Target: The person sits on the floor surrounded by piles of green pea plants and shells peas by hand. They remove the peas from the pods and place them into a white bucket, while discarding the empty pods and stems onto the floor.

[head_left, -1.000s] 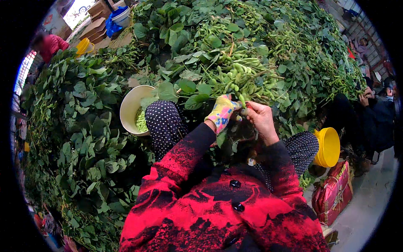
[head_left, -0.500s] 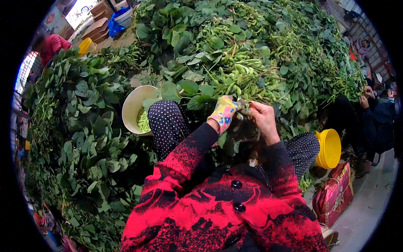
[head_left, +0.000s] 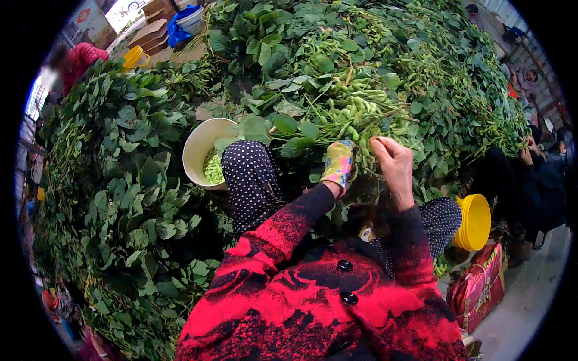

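My left hand (head_left: 339, 163), in a yellow glove with pink and blue patches, is closed beside a hanging bunch of green soybean pods (head_left: 355, 111). Its fingertips are hidden, so what it grips cannot be made out. My bare right hand (head_left: 395, 167) is just right of it, thumb and fingers pinched together at the edge of the pods; what lies between the fingertips is too small to tell. The pods hang on cut soybean plants with broad leaves. Left of my dotted knee (head_left: 245, 180) leans a cream bucket (head_left: 191, 157) with shelled green beans (head_left: 213, 167) inside.
Heaped soybean plants (head_left: 138, 198) surround me on the left and ahead. A yellow bucket (head_left: 475, 222) and a red bag (head_left: 478, 286) stand at my right. People sit at the right edge (head_left: 524, 180); another person in red (head_left: 84, 63) is far left, near a yellow bucket (head_left: 135, 57).
My hands were together and have moved apart. The right has shifted right and slightly up to the pods; the left glove has turned more upright. The whole view has shifted slightly.
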Motion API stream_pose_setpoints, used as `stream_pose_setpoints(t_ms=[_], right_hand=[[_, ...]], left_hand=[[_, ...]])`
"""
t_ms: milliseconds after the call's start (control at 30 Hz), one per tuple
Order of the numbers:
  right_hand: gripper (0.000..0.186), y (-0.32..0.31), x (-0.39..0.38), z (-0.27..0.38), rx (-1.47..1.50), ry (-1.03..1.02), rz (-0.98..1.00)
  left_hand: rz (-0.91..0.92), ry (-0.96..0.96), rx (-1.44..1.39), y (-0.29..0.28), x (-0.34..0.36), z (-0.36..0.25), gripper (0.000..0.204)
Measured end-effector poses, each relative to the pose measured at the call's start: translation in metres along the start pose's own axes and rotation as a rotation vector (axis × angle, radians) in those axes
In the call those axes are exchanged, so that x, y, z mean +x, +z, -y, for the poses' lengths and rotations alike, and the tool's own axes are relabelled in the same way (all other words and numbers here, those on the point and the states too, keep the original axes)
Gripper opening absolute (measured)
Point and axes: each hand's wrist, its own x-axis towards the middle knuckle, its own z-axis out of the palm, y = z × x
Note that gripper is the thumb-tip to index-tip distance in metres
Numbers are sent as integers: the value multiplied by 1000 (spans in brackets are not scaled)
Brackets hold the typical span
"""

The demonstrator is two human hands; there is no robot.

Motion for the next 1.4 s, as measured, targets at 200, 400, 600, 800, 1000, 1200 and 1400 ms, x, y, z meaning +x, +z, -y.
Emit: stream_pose_setpoints(t_ms=[200,400,600,800,1000,1200,1400], right_hand=[[31,29,18,-2,-387,-89,33],[22,36,41,-35,-37,-103,5],[20,28,43,-31,18,-10,29],[18,35,32,-33,178,0,55],[13,29,20,-26,-98,-247,66],[13,21,15,-20,-341,-378,126],[12,37,14,-32,-285,-317,-18]], left_hand=[[-109,-195,-364,16,-2,18,21],[174,-201,-163,-16,-12,-26,12],[416,-427,-379,-53,-30,-57,32],[177,-392,-510,-77,-17,-50,22],[161,-493,-541,-50,-9,-56,20],[99,-369,-438,-40,-6,-51,12],[75,-455,-435,-49,-20,-33,9]])
